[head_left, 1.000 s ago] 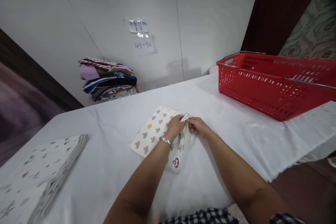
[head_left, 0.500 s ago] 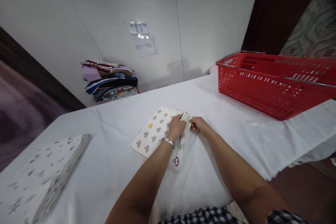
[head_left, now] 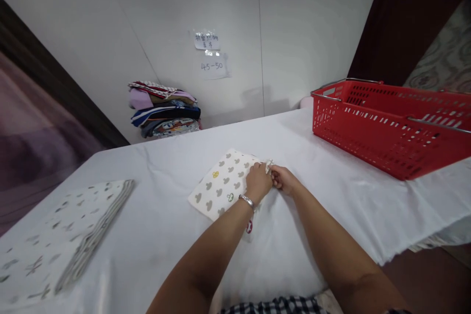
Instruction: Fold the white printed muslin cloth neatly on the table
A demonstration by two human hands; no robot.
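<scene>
A flat stack of star-printed cloths (head_left: 62, 228) lies well to the left of the mushroom-print cloth (head_left: 224, 184), at the near left edge of the white-covered table (head_left: 165, 171), with a broad bare stretch of tablecloth between the two. Behind that cloth, against the wall, sits a pile of folded garments (head_left: 164, 109).

The mushroom-print cloth lies flat near the table's middle. The left hand (head_left: 258, 182), a bracelet (head_left: 246, 200) on its wrist, rests on the cloth's right edge, fingers curled and pinching the gathered fabric there. The right hand (head_left: 283, 179) meets it just to the right of the cloth, fingers also pinched on the same bunched edge, so both hands touch at the corner.

Well to the right of the cloth stands a red plastic basket (head_left: 390, 122), with open tablecloth between.
</scene>
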